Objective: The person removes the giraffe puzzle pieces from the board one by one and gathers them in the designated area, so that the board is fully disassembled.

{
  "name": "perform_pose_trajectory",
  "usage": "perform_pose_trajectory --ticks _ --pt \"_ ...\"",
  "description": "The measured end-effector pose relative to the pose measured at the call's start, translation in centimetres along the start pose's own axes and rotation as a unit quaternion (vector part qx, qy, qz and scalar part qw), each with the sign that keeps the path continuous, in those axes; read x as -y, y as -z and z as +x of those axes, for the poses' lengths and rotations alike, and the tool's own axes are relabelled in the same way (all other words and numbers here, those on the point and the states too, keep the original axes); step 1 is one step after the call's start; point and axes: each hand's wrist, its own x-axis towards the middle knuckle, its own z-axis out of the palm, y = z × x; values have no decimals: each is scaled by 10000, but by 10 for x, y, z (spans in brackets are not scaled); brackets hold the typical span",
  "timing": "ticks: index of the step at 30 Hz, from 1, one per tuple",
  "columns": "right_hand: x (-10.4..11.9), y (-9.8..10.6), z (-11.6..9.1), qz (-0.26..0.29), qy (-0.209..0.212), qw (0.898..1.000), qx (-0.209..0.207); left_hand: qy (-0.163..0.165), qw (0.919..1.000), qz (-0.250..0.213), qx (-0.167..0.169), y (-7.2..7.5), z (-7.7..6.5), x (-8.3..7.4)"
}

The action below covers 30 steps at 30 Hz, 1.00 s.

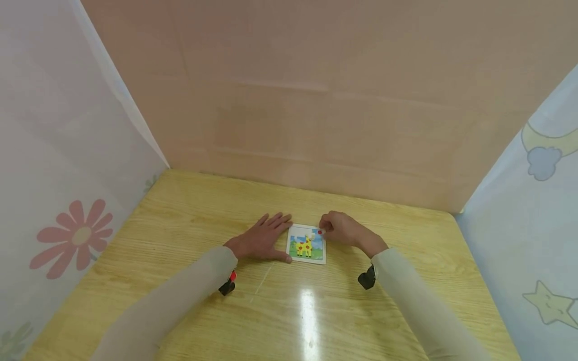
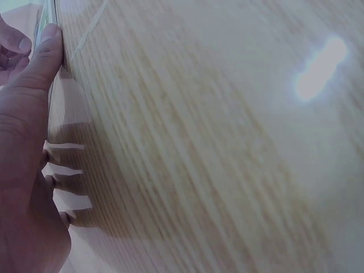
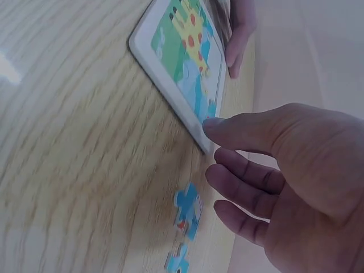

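Observation:
A small white-framed jigsaw puzzle (image 1: 306, 247) with a yellow, red-spotted giraffe lies flat on the table. My left hand (image 1: 262, 239) lies spread on its left side, thumb near the lower left corner and fingertips by the upper left one. In the left wrist view that thumb (image 2: 44, 60) lies along the frame's edge. My right hand (image 1: 340, 228) is at the upper right corner. In the right wrist view its thumb tip (image 3: 215, 128) touches the corner beside a blue part with a red spot; the other fingers bend loosely, apart from the thumb.
Under the right hand, a blue puzzle piece (image 3: 189, 210) and another blue piece (image 3: 178, 260) lie loose on the wooden table (image 1: 253, 316). A plain curtain (image 1: 316, 125) hangs behind the table, with patterned sheets at both sides.

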Motion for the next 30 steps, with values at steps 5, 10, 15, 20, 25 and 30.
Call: perform_pose_trajectory --ticks 5,10,15,20,25,30 --pt "10 -4 2 -17 57 9999 122 -32 10000 6 -21 -1 0 1" --pt "16 -8 2 -264 39 9990 354 -50 10000 7 -27 -2 0 1" --pt "20 -10 4 -385 29 9983 433 -90 9999 -10 -81 -2 0 2" --pt "22 -12 6 -267 -144 9984 472 -99 9999 -8 -73 -4 1 4" --pt "23 -13 6 -192 -169 9987 452 -99 9999 -14 -74 -5 1 5" --pt "23 -12 6 -220 -107 9989 390 -122 9999 -43 -84 -3 0 3"
